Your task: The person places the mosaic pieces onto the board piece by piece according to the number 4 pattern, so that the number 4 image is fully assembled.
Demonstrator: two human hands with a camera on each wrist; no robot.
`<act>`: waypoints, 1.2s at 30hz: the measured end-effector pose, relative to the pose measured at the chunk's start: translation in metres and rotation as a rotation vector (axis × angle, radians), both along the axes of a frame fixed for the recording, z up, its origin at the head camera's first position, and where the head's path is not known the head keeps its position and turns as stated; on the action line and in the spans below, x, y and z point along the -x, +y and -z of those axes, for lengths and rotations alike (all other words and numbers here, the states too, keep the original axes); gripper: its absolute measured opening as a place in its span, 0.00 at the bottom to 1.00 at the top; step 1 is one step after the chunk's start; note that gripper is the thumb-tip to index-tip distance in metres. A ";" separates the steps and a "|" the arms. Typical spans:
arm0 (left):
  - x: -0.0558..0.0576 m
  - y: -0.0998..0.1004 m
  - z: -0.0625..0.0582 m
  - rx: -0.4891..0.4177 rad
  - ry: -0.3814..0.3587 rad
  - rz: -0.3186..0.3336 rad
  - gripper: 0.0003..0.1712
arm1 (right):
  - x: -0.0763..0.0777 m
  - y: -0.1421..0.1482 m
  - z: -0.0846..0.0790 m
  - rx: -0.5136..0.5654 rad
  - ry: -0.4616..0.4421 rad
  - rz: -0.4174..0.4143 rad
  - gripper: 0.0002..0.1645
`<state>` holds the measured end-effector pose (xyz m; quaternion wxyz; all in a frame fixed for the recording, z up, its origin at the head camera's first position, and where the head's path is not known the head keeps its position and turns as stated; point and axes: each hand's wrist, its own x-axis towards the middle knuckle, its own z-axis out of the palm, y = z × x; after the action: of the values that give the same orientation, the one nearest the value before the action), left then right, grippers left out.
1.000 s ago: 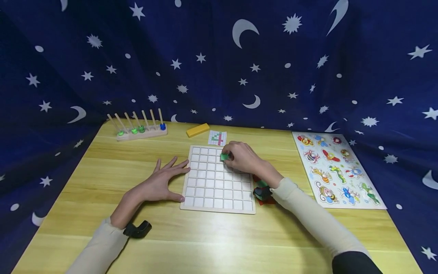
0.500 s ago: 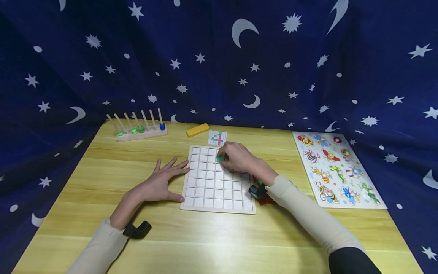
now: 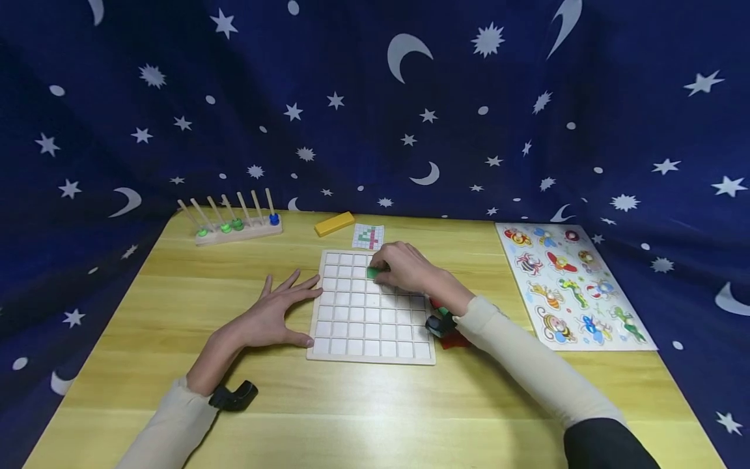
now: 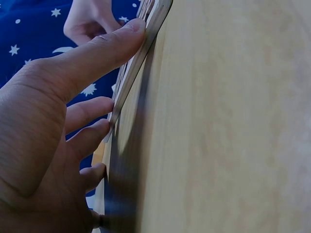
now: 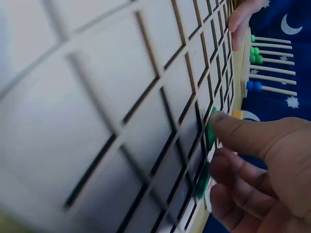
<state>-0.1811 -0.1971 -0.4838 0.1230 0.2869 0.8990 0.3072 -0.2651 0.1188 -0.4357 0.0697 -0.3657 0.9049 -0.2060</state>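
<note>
A white grid board (image 3: pixel 340 329) in a pale wooden frame lies on the table. My right hand (image 3: pixel 404 267) is over its upper part, fingers bent, with the thumb on a small green square tile (image 3: pixel 372 273) at a cell near the top. In the right wrist view the thumb tip touches that green tile (image 5: pixel 210 131), and a second green piece (image 5: pixel 203 182) shows by the curled fingers. My left hand (image 3: pixel 269 319) is spread beside the board's left edge. Its thumb (image 4: pixel 131 34) rests on the frame and two fingertips touch the edge in the left wrist view.
Behind the board lies a pattern card (image 3: pixel 368 236) beside a yellow block (image 3: pixel 334 224). A peg abacus (image 3: pixel 240 229) stands at the back left. An insect puzzle board (image 3: pixel 577 286) lies at the right. Red pieces (image 3: pixel 454 341) lie partly hidden under the right wrist.
My right hand has moved slightly left with the green tile and lowered it onto the board. The left hand stays at the edge. The head view has shifted slightly.
</note>
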 end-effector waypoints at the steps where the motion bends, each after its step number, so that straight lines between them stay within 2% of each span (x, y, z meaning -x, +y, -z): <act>1: 0.000 -0.001 0.001 -0.004 0.002 -0.001 0.56 | -0.001 0.003 -0.001 0.006 0.007 0.007 0.04; 9: 0.003 -0.002 0.002 -0.015 0.010 0.006 0.56 | -0.007 0.042 -0.012 0.009 0.062 0.125 0.12; 20: 0.004 -0.003 -0.003 -0.003 0.011 -0.001 0.56 | -0.014 0.093 -0.019 -0.041 0.083 0.190 0.12; 28: 0.003 -0.001 0.001 -0.014 0.002 0.004 0.56 | -0.026 0.126 -0.012 -0.058 0.036 0.214 0.13; 32: 0.001 -0.001 0.002 -0.014 0.000 -0.003 0.56 | -0.032 0.134 -0.005 -0.054 0.009 0.205 0.16; 36: 0.000 -0.001 0.003 -0.020 -0.011 0.000 0.56 | -0.035 0.137 -0.001 -0.053 0.027 0.190 0.20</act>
<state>-0.1816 -0.1977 -0.4871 0.1253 0.2862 0.8953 0.3177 -0.2303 0.2562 -0.4350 0.0472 -0.2791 0.9416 -0.1826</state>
